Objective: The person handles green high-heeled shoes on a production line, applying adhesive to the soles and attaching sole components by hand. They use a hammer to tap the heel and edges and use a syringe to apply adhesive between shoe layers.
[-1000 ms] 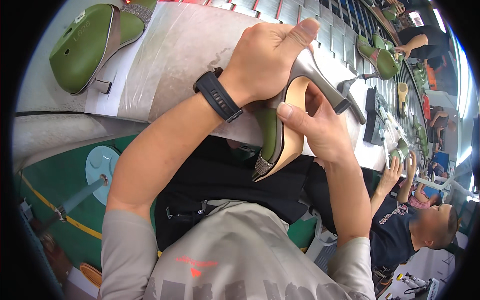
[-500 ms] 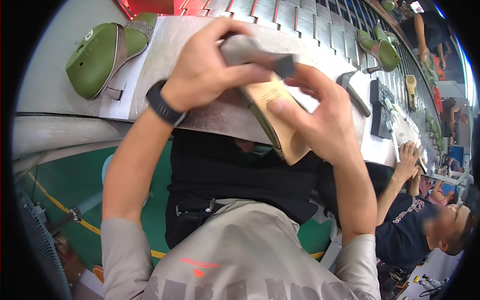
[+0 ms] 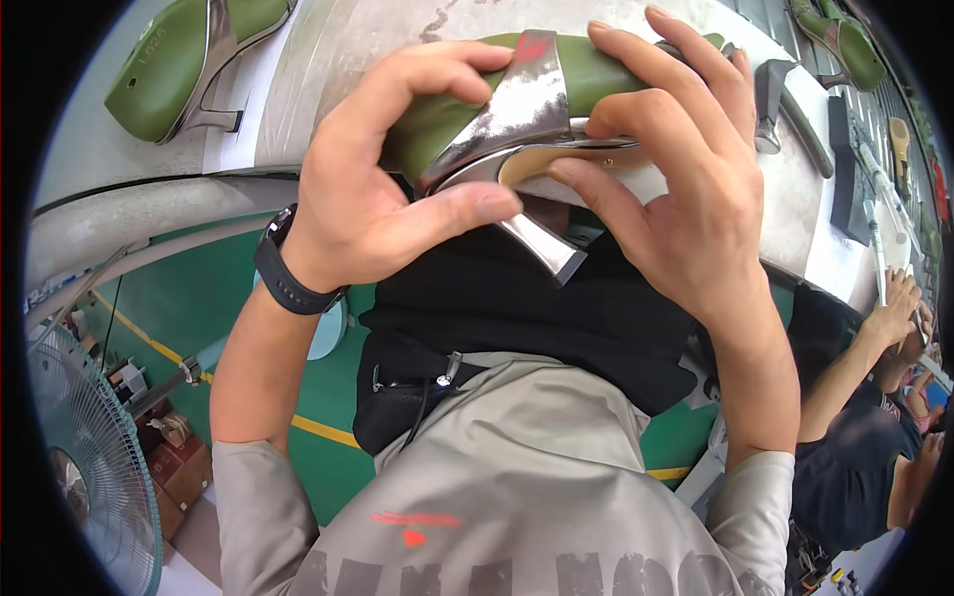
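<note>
A high-heeled shoe with a metallic silver strap (image 3: 527, 99) is on a green shoe last (image 3: 596, 74), held sideways at the table's near edge. Its silver heel (image 3: 542, 243) points down toward my lap, and the tan insole shows under the strap. My left hand (image 3: 358, 189) grips the left end, fingers over the green last and thumb by the base of the heel. At the other end, my right hand (image 3: 696, 169) has its fingers over the top and its thumb against the insole.
Another green last with a silver-strapped heeled shoe (image 3: 164, 74) lies at the left on white paper (image 3: 243, 149). A grey hammer-like tool (image 3: 807, 134) and a dark block (image 3: 848, 174) lie to the right. A co-worker's hands (image 3: 894, 308) work beyond. A fan (image 3: 99, 467) stands lower left.
The shoe has been turned over: its green last and silver strap now face up, and its heel points down instead of away. My view has shifted slightly left.
</note>
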`<state>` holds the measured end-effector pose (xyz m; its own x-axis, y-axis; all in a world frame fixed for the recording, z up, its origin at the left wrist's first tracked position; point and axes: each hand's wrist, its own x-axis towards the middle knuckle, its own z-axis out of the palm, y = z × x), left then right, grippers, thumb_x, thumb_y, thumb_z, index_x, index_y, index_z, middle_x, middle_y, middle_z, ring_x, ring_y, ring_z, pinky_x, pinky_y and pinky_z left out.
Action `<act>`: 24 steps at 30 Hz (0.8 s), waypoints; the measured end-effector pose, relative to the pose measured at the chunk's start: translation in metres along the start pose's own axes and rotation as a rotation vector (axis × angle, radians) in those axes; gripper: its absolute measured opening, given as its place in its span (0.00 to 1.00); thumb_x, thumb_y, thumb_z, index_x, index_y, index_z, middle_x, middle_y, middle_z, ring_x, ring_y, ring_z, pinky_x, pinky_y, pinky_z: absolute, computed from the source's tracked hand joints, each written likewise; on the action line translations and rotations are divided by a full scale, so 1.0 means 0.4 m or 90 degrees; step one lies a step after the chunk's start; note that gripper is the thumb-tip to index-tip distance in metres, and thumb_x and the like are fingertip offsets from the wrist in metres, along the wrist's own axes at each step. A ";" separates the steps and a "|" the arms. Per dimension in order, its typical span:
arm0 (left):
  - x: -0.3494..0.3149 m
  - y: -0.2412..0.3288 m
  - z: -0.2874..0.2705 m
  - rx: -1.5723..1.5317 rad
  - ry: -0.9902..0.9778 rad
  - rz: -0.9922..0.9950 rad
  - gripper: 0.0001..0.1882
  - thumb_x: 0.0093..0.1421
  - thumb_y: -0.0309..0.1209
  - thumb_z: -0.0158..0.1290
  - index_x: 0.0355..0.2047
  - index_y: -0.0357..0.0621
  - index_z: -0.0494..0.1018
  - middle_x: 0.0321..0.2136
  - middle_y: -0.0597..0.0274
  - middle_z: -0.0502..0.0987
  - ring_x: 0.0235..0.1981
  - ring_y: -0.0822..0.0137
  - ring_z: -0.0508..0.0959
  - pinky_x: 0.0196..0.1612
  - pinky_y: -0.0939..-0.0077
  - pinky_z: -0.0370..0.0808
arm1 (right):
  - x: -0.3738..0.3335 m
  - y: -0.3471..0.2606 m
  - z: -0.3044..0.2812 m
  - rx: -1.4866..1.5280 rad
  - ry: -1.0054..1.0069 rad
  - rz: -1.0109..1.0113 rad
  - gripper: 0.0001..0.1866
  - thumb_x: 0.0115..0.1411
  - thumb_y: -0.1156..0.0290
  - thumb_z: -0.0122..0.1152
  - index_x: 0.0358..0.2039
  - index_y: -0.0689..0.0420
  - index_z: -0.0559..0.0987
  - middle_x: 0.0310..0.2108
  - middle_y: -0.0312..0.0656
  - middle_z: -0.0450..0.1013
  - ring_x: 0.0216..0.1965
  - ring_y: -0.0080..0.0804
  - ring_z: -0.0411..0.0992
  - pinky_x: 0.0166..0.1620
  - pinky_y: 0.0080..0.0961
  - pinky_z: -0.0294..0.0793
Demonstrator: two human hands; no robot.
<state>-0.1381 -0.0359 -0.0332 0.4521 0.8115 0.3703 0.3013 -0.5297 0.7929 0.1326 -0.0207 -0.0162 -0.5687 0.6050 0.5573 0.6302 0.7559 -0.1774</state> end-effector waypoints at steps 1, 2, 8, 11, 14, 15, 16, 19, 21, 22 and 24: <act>0.010 0.003 0.007 -0.017 -0.004 -0.012 0.32 0.56 0.38 0.74 0.52 0.36 0.70 0.63 0.42 0.72 0.63 0.56 0.74 0.66 0.63 0.69 | 0.001 -0.021 -0.006 0.004 -0.017 0.035 0.18 0.46 0.68 0.81 0.34 0.54 0.79 0.60 0.42 0.79 0.66 0.51 0.71 0.68 0.63 0.58; 0.018 0.005 0.013 -0.034 -0.007 -0.023 0.28 0.57 0.33 0.73 0.52 0.36 0.71 0.64 0.42 0.71 0.63 0.57 0.74 0.66 0.64 0.69 | 0.001 -0.027 -0.002 0.001 -0.022 0.042 0.18 0.46 0.67 0.81 0.33 0.54 0.79 0.60 0.42 0.79 0.65 0.51 0.71 0.68 0.64 0.57; 0.052 0.032 0.026 0.053 -0.010 0.012 0.16 0.53 0.24 0.67 0.39 0.39 0.73 0.62 0.41 0.73 0.60 0.57 0.76 0.63 0.65 0.71 | 0.010 -0.052 -0.008 0.003 -0.034 0.082 0.16 0.49 0.66 0.79 0.29 0.54 0.75 0.59 0.41 0.79 0.63 0.49 0.73 0.68 0.68 0.54; 0.056 0.033 0.034 0.114 0.001 0.037 0.15 0.50 0.23 0.66 0.35 0.40 0.72 0.60 0.40 0.75 0.57 0.55 0.78 0.60 0.64 0.73 | 0.007 -0.056 -0.006 -0.007 -0.036 0.090 0.16 0.50 0.66 0.78 0.28 0.54 0.75 0.59 0.41 0.79 0.62 0.48 0.73 0.69 0.66 0.53; 0.059 0.038 0.041 0.158 0.023 0.061 0.15 0.47 0.22 0.66 0.33 0.40 0.72 0.58 0.39 0.77 0.51 0.53 0.80 0.55 0.65 0.76 | -0.004 -0.047 0.007 0.019 -0.010 0.089 0.16 0.51 0.65 0.77 0.28 0.55 0.74 0.59 0.43 0.79 0.62 0.48 0.73 0.70 0.65 0.51; 0.060 0.042 0.041 0.174 0.024 0.054 0.14 0.46 0.22 0.66 0.32 0.40 0.72 0.58 0.40 0.78 0.48 0.54 0.79 0.52 0.66 0.76 | -0.005 -0.045 0.010 0.020 -0.012 0.087 0.16 0.51 0.65 0.77 0.28 0.55 0.74 0.59 0.43 0.79 0.62 0.48 0.73 0.70 0.65 0.51; 0.062 0.044 0.043 0.191 0.024 0.047 0.14 0.46 0.22 0.66 0.30 0.40 0.72 0.58 0.40 0.78 0.46 0.54 0.79 0.50 0.67 0.76 | -0.006 -0.045 0.011 0.022 -0.009 0.087 0.16 0.51 0.65 0.77 0.27 0.55 0.74 0.59 0.44 0.79 0.62 0.49 0.73 0.70 0.64 0.51; 0.060 0.042 0.063 0.192 0.052 0.047 0.13 0.45 0.20 0.65 0.28 0.40 0.72 0.58 0.41 0.79 0.41 0.57 0.77 0.42 0.69 0.75 | -0.003 -0.046 0.012 0.023 -0.009 0.093 0.17 0.52 0.64 0.77 0.27 0.55 0.74 0.58 0.45 0.79 0.61 0.49 0.73 0.71 0.63 0.51; 0.057 0.039 0.069 0.195 0.067 0.043 0.12 0.45 0.20 0.64 0.28 0.40 0.71 0.58 0.42 0.79 0.40 0.59 0.76 0.38 0.70 0.74 | 0.003 -0.057 0.006 0.018 -0.016 0.113 0.17 0.51 0.66 0.78 0.27 0.55 0.74 0.58 0.45 0.79 0.61 0.49 0.74 0.71 0.62 0.52; 0.058 0.040 0.068 0.197 0.066 0.044 0.12 0.45 0.20 0.64 0.28 0.40 0.71 0.58 0.42 0.79 0.40 0.59 0.76 0.38 0.70 0.74 | 0.014 -0.063 -0.002 0.019 -0.015 0.113 0.17 0.51 0.66 0.78 0.27 0.55 0.74 0.58 0.45 0.79 0.61 0.49 0.74 0.71 0.62 0.52; 0.061 0.048 0.065 0.174 0.075 0.007 0.12 0.46 0.19 0.63 0.28 0.40 0.71 0.58 0.42 0.79 0.39 0.60 0.75 0.40 0.70 0.74 | 0.035 -0.070 -0.021 0.033 -0.062 0.158 0.15 0.51 0.69 0.78 0.28 0.55 0.75 0.58 0.45 0.80 0.61 0.50 0.74 0.71 0.61 0.53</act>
<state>-0.0995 -0.0329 -0.0215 0.3606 0.8203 0.4440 0.5193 -0.5719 0.6350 0.1115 -0.0357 0.0033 -0.4495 0.7931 0.4111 0.7307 0.5911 -0.3414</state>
